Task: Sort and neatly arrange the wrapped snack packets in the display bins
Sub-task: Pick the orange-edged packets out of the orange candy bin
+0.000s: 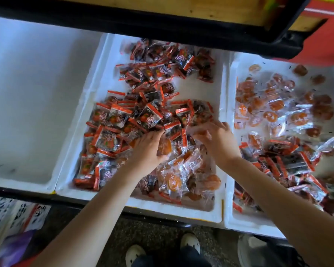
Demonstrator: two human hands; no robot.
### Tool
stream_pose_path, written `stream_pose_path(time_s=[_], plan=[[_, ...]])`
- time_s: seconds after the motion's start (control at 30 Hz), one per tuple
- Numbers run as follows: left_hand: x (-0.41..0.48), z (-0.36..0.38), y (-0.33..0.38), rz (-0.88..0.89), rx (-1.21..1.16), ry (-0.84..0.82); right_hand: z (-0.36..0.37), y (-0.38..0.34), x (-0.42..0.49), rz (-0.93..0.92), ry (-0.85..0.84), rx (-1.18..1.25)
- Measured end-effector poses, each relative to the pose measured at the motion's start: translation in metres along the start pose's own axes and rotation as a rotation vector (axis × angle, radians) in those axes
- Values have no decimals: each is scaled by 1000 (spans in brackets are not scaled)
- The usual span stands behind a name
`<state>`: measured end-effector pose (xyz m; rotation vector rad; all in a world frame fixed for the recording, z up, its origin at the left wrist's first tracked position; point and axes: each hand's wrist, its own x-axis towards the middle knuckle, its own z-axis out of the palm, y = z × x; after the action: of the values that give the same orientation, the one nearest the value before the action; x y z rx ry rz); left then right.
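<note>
Both hands work in the middle white foam bin (89, 105). Left hand (147, 151) curls round a clear-wrapped orange disc packet (164, 147); right hand (215, 140) is blurred, grip unclear. Dark red-edged wrapped packets (114, 116) lie beyond the fingertips. Pull orange ones singly, don't scoop.

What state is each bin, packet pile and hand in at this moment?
Left bin: no packets visible.
Middle bin: loosely heaped, mostly dark packets, some orange packets mixed in at the near end.
Right bin: unsorted, orange packets scattered far, dark packets near.
Left hand: in the middle bin, fingers curled round an orange packet.
Right hand: in the middle bin, fingers curled over packets; grip blurred.
</note>
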<state>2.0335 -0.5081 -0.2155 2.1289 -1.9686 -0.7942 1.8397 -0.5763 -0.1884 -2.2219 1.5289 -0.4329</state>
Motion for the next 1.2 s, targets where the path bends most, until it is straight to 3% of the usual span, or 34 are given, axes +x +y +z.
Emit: stream_pose_path(time_s=[0.17, 0.27, 0.37, 0.47, 0.6, 0.67, 0.83, 0.9, 1.07, 1.2], plan=[[-2, 3, 5, 16, -376, 253, -24, -9, -18, 180, 74, 360], [-16, -7, 11, -54, -675, 394, -33, -24, -26, 238, -92, 623], [-36, -21, 25, -88, -931, 370, -27, -41, -37, 197, -241, 669], [-59, -25, 37, -66, -1010, 305, -16, -51, -44, 186, -250, 629], [-81, -19, 27, -89, -1100, 239, -5, -54, -55, 213, -391, 530], [-89, -19, 12, -69, -1050, 188, 0, -56, -63, 259, -464, 589], [-89, -19, -58, -104, -403, 193, 9, -60, -72, 381, -374, 577], [-85, -17, -78, -148, -278, 128, 13, -62, -75, 398, -355, 562], [-76, -6, -83, -155, -162, 117, 19, -74, -83, 450, -294, 568], [-83, -12, -78, -113, -243, 199, 19, -77, -90, 503, -213, 552]])
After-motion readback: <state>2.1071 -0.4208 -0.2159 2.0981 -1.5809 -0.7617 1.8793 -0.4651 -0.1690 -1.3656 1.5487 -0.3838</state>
